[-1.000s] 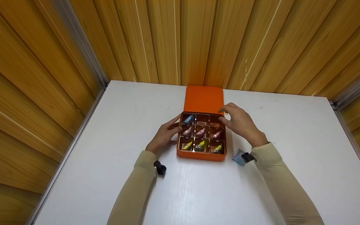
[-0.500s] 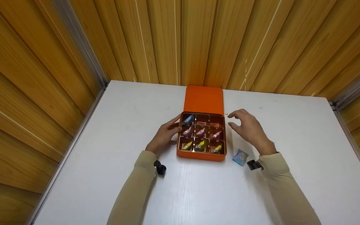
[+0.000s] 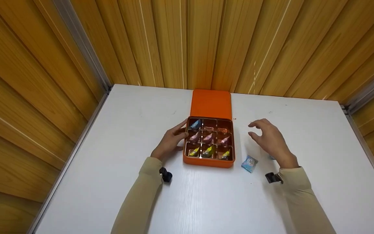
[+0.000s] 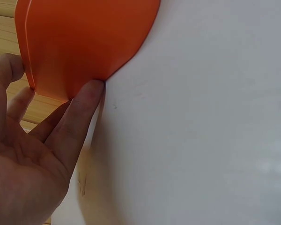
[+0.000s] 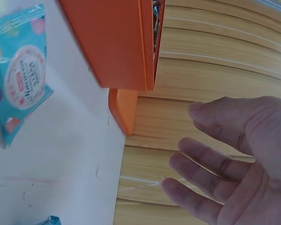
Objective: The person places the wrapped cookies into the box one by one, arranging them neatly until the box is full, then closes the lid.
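Observation:
An orange box (image 3: 208, 162) with a divided brown insert stands on the white table. Its back row has a blue packet (image 3: 195, 124) in the left compartment; pink packets (image 3: 209, 137) fill the middle row and yellow-green packets (image 3: 209, 151) the front row. My left hand (image 3: 170, 141) rests against the box's left side, thumb at the rim, with fairly straight fingers touching the wall in the left wrist view. My right hand (image 3: 270, 139) hovers right of the box, fingers loosely bent, holding nothing. Nearer me lies a small blue sealed packet (image 3: 249, 163), printed with coloured dots (image 5: 23, 75).
Behind the box is its orange lid (image 3: 211, 104). Another blue packet (image 3: 272, 157) shows partly beside my right wrist, mostly hidden. A wood-patterned wall (image 3: 174, 45) borders the table's (image 3: 206, 201) back edge.
My right hand has drawn away from the box's back right corner, to the right and toward me. The blue packet beside the box has come fully into view. My left hand stays put.

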`<act>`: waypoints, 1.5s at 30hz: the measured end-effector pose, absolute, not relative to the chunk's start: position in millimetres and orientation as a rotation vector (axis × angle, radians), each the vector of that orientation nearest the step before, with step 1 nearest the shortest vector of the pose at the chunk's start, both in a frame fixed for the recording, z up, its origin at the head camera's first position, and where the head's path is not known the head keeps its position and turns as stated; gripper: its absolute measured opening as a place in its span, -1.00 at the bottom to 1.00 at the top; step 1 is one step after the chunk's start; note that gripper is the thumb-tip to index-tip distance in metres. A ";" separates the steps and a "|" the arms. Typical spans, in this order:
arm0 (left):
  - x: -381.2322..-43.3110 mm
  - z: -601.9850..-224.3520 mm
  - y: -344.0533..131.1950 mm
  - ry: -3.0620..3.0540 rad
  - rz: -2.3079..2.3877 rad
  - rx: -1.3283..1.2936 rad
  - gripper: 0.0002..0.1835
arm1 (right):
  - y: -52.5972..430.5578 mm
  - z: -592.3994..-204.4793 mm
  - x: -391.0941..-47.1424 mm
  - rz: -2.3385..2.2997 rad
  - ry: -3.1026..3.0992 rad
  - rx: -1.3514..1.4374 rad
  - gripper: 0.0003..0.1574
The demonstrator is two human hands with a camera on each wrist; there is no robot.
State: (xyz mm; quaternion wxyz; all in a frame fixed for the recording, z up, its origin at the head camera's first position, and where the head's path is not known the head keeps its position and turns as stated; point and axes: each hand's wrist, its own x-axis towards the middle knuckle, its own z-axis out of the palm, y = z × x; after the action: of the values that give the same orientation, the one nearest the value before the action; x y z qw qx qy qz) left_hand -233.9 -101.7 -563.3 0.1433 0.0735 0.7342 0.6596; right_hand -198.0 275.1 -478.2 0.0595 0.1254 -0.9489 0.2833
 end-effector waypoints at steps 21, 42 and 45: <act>-232.6 -563.7 -102.2 2.036 1.943 0.214 -0.31 | 309.0 -494.1 -172.3 0.800 -2.916 0.241 -0.55; -232.2 -562.2 -101.5 2.093 1.902 0.199 -0.31 | 327.1 -507.4 -153.3 0.699 -3.026 0.100 -0.39; -232.4 -562.9 -101.5 2.097 1.904 0.194 -0.31 | 328.2 -508.6 -151.0 0.686 -3.044 0.073 -0.38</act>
State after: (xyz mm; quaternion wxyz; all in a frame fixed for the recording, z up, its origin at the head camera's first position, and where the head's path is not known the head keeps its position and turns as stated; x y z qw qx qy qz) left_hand -232.4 -101.5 -562.9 0.1509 0.0677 0.7302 0.6629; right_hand -151.0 328.2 -508.6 0.0104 0.0235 -0.9752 0.2198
